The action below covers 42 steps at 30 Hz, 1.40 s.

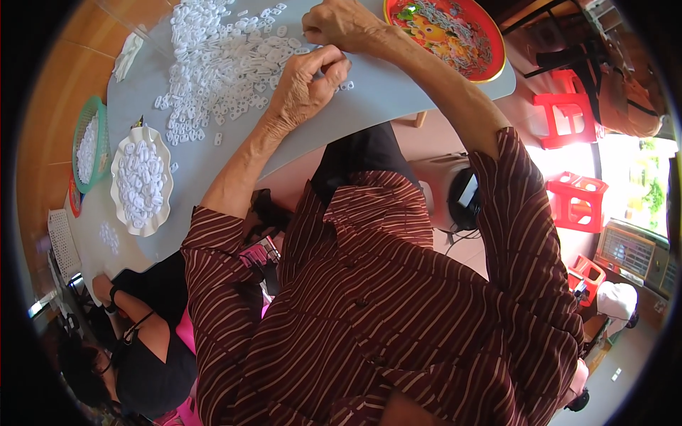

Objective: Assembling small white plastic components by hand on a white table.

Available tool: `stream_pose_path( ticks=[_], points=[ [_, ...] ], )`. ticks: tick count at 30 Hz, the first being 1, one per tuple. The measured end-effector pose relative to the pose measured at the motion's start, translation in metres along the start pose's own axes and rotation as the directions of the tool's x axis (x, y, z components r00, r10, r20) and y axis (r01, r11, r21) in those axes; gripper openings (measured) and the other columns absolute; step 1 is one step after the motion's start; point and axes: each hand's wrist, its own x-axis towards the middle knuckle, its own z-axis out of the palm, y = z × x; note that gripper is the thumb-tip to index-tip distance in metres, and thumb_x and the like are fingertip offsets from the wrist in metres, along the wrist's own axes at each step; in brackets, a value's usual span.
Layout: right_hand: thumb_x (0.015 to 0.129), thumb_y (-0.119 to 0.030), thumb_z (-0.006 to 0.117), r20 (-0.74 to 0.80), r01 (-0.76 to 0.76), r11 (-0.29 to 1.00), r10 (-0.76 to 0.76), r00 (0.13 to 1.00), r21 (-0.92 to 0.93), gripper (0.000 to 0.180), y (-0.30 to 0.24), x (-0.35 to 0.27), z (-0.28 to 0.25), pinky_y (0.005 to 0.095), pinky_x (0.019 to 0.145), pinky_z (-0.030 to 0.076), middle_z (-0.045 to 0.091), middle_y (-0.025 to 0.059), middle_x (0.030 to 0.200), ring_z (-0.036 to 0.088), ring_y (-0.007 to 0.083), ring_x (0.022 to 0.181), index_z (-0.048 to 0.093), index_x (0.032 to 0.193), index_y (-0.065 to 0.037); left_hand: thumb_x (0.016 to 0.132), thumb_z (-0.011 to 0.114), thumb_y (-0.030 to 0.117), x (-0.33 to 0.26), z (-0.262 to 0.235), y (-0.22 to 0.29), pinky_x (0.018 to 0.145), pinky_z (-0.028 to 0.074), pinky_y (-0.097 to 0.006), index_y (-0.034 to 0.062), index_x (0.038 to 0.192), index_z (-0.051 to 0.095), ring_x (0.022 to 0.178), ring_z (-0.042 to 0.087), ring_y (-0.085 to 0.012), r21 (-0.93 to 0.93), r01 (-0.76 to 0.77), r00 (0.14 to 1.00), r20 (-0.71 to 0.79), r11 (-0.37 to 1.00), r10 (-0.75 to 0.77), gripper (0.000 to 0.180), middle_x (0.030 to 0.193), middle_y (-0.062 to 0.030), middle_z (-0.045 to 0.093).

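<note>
My left hand (305, 85) is over the grey table with its fingers curled in and the thumb pressed against them. Just beyond it my right hand (344, 27) is bent down, fingers closed together, close to the left fingertips. Whatever either hand pinches is hidden. A wide heap of small white plastic pieces with holes (213, 71) spreads to the left of both hands. A few of those pieces lie beside my left thumb. Right of my right forearm is a round red tray (497, 53) with a colourful printed bottom, holding many small thin grey metal parts.
A white scalloped dish (168, 195) and a green basket (101, 113) hold more white pieces at the left. A person in black (153, 362) sits at the lower left. Red stools (565, 117) stand on the floor at the right.
</note>
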Motion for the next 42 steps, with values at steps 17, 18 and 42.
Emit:
stream_pose_path(
  ticks=[17, 18, 42],
  points=[
    [0.089, -0.018, 0.06, 0.037, -0.223, 0.465, 0.377, 0.926, 0.857, 0.022, -0.009, -0.056, -0.012, 0.0253, 0.054, 0.045, 0.063, 0.0048, 0.069, 0.053, 0.0093, 0.06, 0.069, 0.095, 0.001, 0.094, 0.053, 0.02, 0.013, -0.013, -0.007, 0.066, 0.047, -0.023, 0.0021, 0.096, 0.06, 0.071, 0.06, -0.0098, -0.195, 0.1, 0.952, -0.268, 0.976, -0.151, 0.019, 0.074, -0.0018, 0.064],
    [0.09, -0.02, 0.06, 0.052, -0.227, 0.449, 0.369, 0.928, 0.864, 0.024, -0.008, -0.056, -0.011, 0.0224, 0.053, 0.043, 0.062, 0.0021, 0.069, 0.05, 0.0058, 0.06, 0.069, 0.099, 0.001, 0.094, 0.053, 0.019, 0.013, -0.014, -0.005, 0.067, 0.047, -0.023, 0.002, 0.096, 0.061, 0.072, 0.061, -0.0098, -0.218, 0.116, 0.953, -0.25, 0.969, -0.17, 0.019, 0.076, -0.0022, 0.064],
    [0.086, -0.016, 0.066, -0.249, -0.069, 0.662, 0.374, 0.893, 0.746, 0.015, -0.026, -0.062, -0.014, 0.0221, 0.065, 0.05, 0.067, 0.0029, 0.077, 0.06, 0.0065, 0.069, 0.07, 0.097, -0.007, 0.093, 0.049, 0.018, 0.016, -0.023, -0.013, 0.077, 0.046, -0.028, -0.0015, 0.102, 0.059, 0.081, 0.06, -0.0158, -0.749, 0.26, 0.955, 0.108, 0.609, -0.275, 0.024, 0.084, -0.012, 0.066]
  ],
)
